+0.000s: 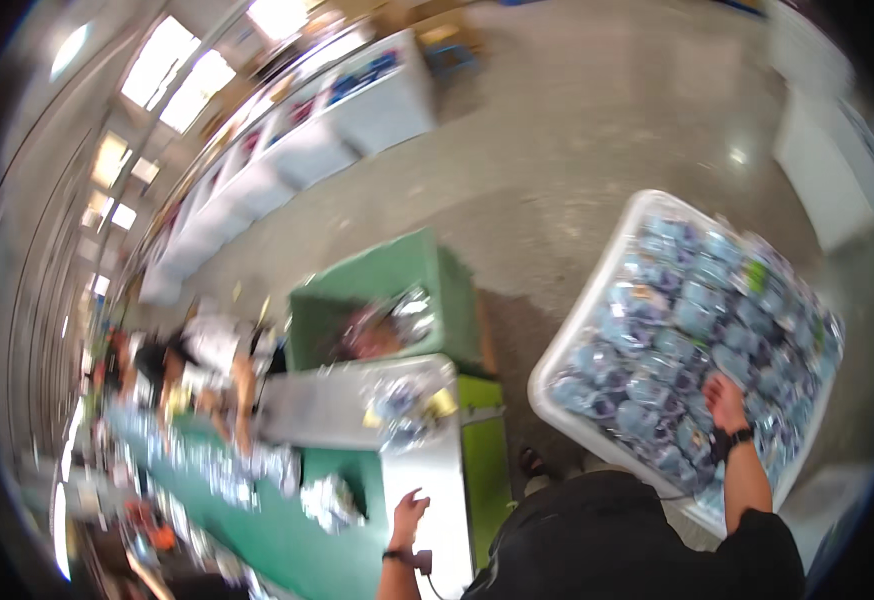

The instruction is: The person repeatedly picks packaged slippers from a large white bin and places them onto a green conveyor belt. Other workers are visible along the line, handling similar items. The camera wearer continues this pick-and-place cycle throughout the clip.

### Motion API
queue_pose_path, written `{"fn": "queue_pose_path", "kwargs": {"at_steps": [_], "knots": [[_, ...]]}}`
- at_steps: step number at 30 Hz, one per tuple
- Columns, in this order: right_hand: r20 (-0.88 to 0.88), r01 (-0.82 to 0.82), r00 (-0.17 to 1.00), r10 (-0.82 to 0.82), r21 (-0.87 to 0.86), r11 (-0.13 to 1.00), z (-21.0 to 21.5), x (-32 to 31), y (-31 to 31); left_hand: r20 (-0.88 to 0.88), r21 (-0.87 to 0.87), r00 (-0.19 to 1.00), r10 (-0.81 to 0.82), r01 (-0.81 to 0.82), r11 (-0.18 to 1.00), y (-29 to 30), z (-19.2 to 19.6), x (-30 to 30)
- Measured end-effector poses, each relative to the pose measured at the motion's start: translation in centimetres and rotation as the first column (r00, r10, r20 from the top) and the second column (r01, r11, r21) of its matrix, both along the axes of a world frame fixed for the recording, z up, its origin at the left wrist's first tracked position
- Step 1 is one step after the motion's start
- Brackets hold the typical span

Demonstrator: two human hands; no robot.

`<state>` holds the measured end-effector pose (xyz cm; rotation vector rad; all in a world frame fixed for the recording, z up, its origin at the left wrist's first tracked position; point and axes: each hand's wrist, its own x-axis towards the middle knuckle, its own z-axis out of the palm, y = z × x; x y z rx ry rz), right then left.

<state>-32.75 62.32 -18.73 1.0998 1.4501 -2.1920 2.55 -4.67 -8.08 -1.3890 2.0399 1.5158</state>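
Over the white tub (579, 322) at the right, my right hand (725, 402) rests low among bagged light-blue items (695, 312). Its fingers are curled at the edge of one of these items; what they hold, if anything, cannot be made out. My left hand (412, 512) hovers beside the pale end of the work table (437, 548), fingers apart and nothing in them. Beyond it, a clear bag with blue and yellow contents (404, 408) lies on the metal surface. Another clear bag (331, 502) sits on the green belt, left of my left hand.
Behind the table stands a green bin (412, 275) with clear and reddish packages inside. Another person (207, 355) works along the belt (227, 515) at the left, over more bagged items. White containers (357, 120) line up across the floor, and another white container (837, 165) stands at the far right.
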Motion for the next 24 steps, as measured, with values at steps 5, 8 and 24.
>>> {"fn": "queue_pose_path", "kwargs": {"at_steps": [5,8,24], "knots": [[0.077,-0.118,0.991,0.113,0.063,0.991,-1.5,4.0,-0.9,-0.051,-0.307,0.998,0.027,-0.041,0.951,-5.6,-1.9,4.8],[0.109,-0.161,0.982,0.155,0.048,0.986,-1.3,5.3,-2.2,-0.077,-0.373,0.979,0.19,-0.205,0.905,-9.2,-3.8,8.7],[0.203,-0.332,0.938,0.282,0.284,0.9,3.2,12.4,-11.3,-0.069,-0.613,0.793,0.605,-0.512,0.601,-25.9,-12.7,20.4]]}}
